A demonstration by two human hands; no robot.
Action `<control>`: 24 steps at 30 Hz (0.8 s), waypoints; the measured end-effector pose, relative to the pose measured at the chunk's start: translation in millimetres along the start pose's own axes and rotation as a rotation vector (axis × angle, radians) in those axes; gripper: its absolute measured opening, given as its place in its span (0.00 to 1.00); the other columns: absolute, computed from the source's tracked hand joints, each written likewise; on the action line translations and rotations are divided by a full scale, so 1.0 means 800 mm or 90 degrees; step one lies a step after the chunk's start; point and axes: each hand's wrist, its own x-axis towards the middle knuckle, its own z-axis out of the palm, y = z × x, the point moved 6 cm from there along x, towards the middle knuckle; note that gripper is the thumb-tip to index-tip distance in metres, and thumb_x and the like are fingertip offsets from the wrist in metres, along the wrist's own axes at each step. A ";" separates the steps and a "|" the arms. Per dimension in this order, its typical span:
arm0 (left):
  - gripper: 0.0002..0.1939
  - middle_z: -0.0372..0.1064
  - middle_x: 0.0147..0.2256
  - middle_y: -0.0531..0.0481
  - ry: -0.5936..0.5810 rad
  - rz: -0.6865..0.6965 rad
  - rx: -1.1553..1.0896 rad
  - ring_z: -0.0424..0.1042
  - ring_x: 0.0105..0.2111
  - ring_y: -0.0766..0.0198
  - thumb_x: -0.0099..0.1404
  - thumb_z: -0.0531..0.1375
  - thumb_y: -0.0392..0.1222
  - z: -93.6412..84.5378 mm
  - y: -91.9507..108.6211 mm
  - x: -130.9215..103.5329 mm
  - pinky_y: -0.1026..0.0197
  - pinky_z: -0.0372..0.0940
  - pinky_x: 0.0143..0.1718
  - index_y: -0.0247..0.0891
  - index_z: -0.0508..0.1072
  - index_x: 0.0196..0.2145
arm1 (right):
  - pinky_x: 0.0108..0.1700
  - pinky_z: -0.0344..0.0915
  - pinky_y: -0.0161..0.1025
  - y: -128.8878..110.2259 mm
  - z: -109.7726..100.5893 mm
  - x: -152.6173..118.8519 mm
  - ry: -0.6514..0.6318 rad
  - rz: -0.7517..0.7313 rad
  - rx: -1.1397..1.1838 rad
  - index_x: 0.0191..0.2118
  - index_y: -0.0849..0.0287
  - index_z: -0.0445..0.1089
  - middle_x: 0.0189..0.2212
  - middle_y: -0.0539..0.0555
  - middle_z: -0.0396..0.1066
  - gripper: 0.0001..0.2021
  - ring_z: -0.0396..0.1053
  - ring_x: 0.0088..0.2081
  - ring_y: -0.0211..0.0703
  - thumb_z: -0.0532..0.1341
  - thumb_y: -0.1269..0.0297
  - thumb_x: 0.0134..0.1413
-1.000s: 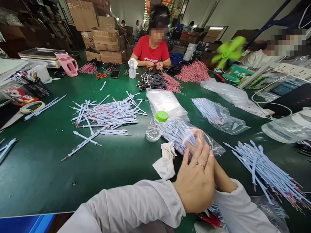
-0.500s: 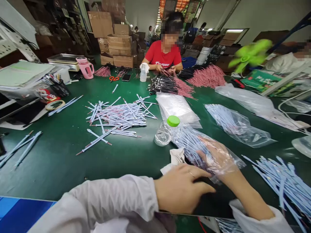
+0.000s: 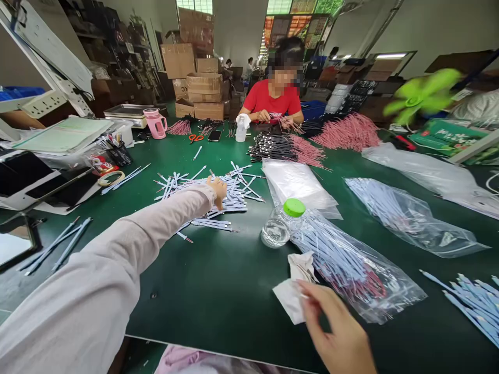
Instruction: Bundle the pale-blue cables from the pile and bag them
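Stretched far forward, my left hand (image 3: pixel 219 191) is at the heap of light-blue sleeved wires (image 3: pixel 234 200). Its fingers look curled among them, and what they hold is hidden. Close to the table's front, my right hand (image 3: pixel 337 324) has thumb and forefinger pinched at the edge of a crumpled white tissue (image 3: pixel 290 301). Just beyond the tissue lies a clear plastic bag (image 3: pixel 401 291) filled with such wires. A clear jar with a green lid (image 3: pixel 294 208) rests on its side against that bag.
A second bag of blue wires (image 3: pixel 390 202) and loose wires (image 3: pixel 471 301) lie right. Flat empty bags (image 3: pixel 296 182) are mid-table. Across, a person in red (image 3: pixel 273 98) handles pink wires near black-and-pink bundles (image 3: pixel 276 148). A green fan (image 3: pixel 421 96) stands back right, a pink mug (image 3: pixel 155 123) back left.
My left hand has moved from the front edge out to the wire heap. My right hand has left the filled bag and come back to the tissue. The view has shifted slightly.
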 end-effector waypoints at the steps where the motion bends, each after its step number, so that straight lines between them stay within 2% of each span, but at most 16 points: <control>1: 0.42 0.54 0.56 0.29 -0.014 -0.020 0.008 0.46 0.59 0.42 0.47 0.66 0.49 0.001 -0.002 0.007 0.37 0.39 0.57 0.27 0.58 0.55 | 0.33 0.67 0.36 -0.011 0.018 0.016 -0.034 -0.015 0.010 0.48 0.56 0.64 0.37 0.56 0.68 0.12 0.69 0.33 0.41 0.53 0.67 0.58; 4: 0.31 0.62 0.50 0.30 -0.021 -0.067 0.022 0.55 0.54 0.41 0.47 0.66 0.45 0.000 -0.011 0.013 0.40 0.47 0.54 0.28 0.66 0.48 | 0.35 0.67 0.37 -0.030 0.050 0.052 -0.094 -0.065 0.020 0.47 0.57 0.64 0.37 0.56 0.68 0.12 0.69 0.36 0.41 0.51 0.69 0.59; 8: 0.17 0.65 0.47 0.32 0.015 -0.074 0.012 0.63 0.48 0.48 0.54 0.61 0.37 -0.006 -0.024 -0.007 0.51 0.58 0.47 0.29 0.68 0.42 | 0.37 0.67 0.39 -0.038 0.064 0.072 -0.145 -0.106 0.022 0.47 0.58 0.64 0.38 0.56 0.68 0.12 0.69 0.37 0.41 0.49 0.71 0.60; 11: 0.15 0.65 0.45 0.31 0.070 -0.047 0.016 0.64 0.47 0.50 0.59 0.55 0.33 -0.015 -0.029 -0.033 0.54 0.59 0.44 0.27 0.64 0.45 | 0.37 0.67 0.38 -0.048 0.072 0.078 -0.194 -0.130 0.018 0.47 0.57 0.64 0.37 0.55 0.68 0.12 0.69 0.36 0.40 0.49 0.71 0.60; 14: 0.14 0.69 0.37 0.34 0.105 -0.004 0.034 0.69 0.41 0.53 0.60 0.50 0.27 -0.024 -0.028 -0.061 0.53 0.58 0.43 0.25 0.62 0.45 | 0.37 0.67 0.39 -0.061 0.079 0.090 -0.223 -0.135 -0.003 0.46 0.57 0.64 0.37 0.55 0.68 0.12 0.68 0.37 0.41 0.48 0.70 0.61; 16: 0.14 0.70 0.35 0.36 0.119 0.024 0.048 0.70 0.38 0.55 0.60 0.48 0.25 -0.030 -0.026 -0.078 0.54 0.58 0.43 0.26 0.62 0.44 | 0.39 0.67 0.42 -0.068 0.083 0.106 -0.216 -0.129 -0.029 0.47 0.57 0.63 0.38 0.56 0.68 0.12 0.67 0.39 0.43 0.48 0.69 0.60; 19: 0.12 0.69 0.35 0.37 0.139 0.048 0.072 0.70 0.38 0.53 0.60 0.47 0.24 -0.033 -0.019 -0.102 0.54 0.59 0.41 0.28 0.63 0.40 | 0.46 0.65 0.48 -0.080 0.092 0.142 -0.146 -0.130 -0.083 0.50 0.61 0.61 0.42 0.59 0.66 0.14 0.64 0.45 0.49 0.51 0.68 0.59; 22: 0.12 0.68 0.36 0.37 0.169 0.072 0.103 0.70 0.38 0.52 0.60 0.47 0.24 -0.026 -0.004 -0.125 0.53 0.61 0.38 0.29 0.63 0.39 | 0.55 0.56 0.53 -0.096 0.111 0.180 -0.061 -0.145 -0.134 0.55 0.67 0.56 0.51 0.66 0.61 0.22 0.55 0.55 0.55 0.56 0.66 0.55; 24: 0.13 0.68 0.36 0.39 0.201 0.103 0.129 0.70 0.37 0.52 0.59 0.47 0.23 -0.017 0.011 -0.145 0.54 0.63 0.37 0.31 0.64 0.39 | 0.58 0.52 0.54 -0.109 0.127 0.198 -0.045 -0.157 -0.154 0.55 0.71 0.55 0.53 0.69 0.58 0.26 0.51 0.58 0.58 0.58 0.66 0.52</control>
